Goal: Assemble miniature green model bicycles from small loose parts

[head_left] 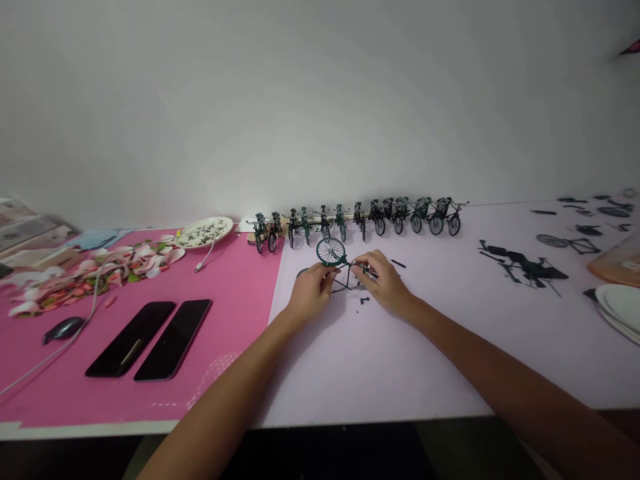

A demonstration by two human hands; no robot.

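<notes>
Between my hands, over the pale part of the table, is a dark green miniature bicycle (349, 277), its spoked wheel (331, 251) tilted up toward the wall. My left hand (315, 287) pinches the bicycle just below that wheel. On the other side, my right hand (383, 277) has its thumb and fingers closed on the bicycle near the frame's end; my fingers cover the exact spot. A small black part (365, 301) lies on the table just below my hands. Behind the right hand rests a thin black rod (399, 263).
Several finished miniature bicycles (400, 215) stand in a row along the wall. Loose dark bicycle parts (533, 267) are spread on the right, near white plates (620, 307). To the left are two phones (173, 340), a mouse (64, 329), petals (125, 263) and a filled plate (227, 227).
</notes>
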